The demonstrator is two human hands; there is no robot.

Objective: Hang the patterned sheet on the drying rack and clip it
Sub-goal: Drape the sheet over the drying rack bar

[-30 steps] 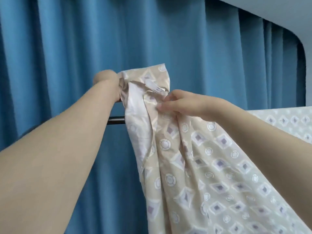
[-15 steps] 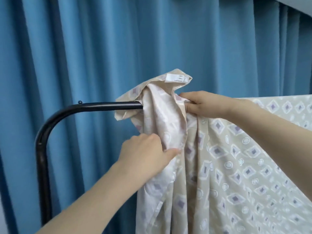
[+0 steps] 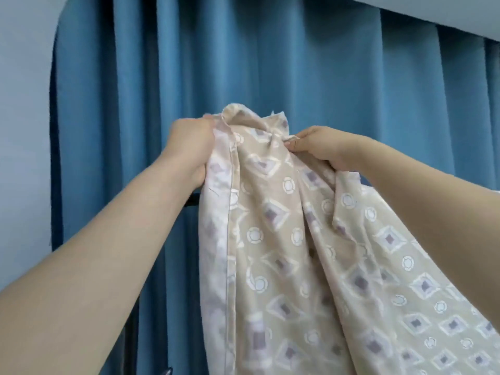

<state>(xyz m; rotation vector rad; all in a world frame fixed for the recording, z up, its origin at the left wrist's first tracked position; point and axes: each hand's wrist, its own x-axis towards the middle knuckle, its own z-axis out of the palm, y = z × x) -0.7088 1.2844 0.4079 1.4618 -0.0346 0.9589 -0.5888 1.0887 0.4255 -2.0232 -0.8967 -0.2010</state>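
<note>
Both hands were up at the top edge of the sheet [image 3: 284,239], in front of the blue curtain [image 3: 270,63]. The left hand [image 3: 189,147] gripped the bunched left edge, its fingers curled round the hem where the paler underside showed. The right hand [image 3: 319,147] pinched a gather of cloth near the top, with more fabric caught under its palm. Between the two hands a crumpled peak of cloth stood up, and the rest of the sheet fell away below and to the right in deep folds.

Only a short dark stub of the rack [image 3: 192,203] showed, just left of the sheet and below the left hand; whether the cloth already lay over the bar there could not be told, since the fabric hid it.

The step in hand looked like hanging: getting the corner over the bar and spreading it out. Clipping had not begun, and no clip was in view. The next move probably called for drawing the hands apart along the bar to flatten the bunched edge, while keeping a grip so the hanging weight did not drag the sheet off.
</note>
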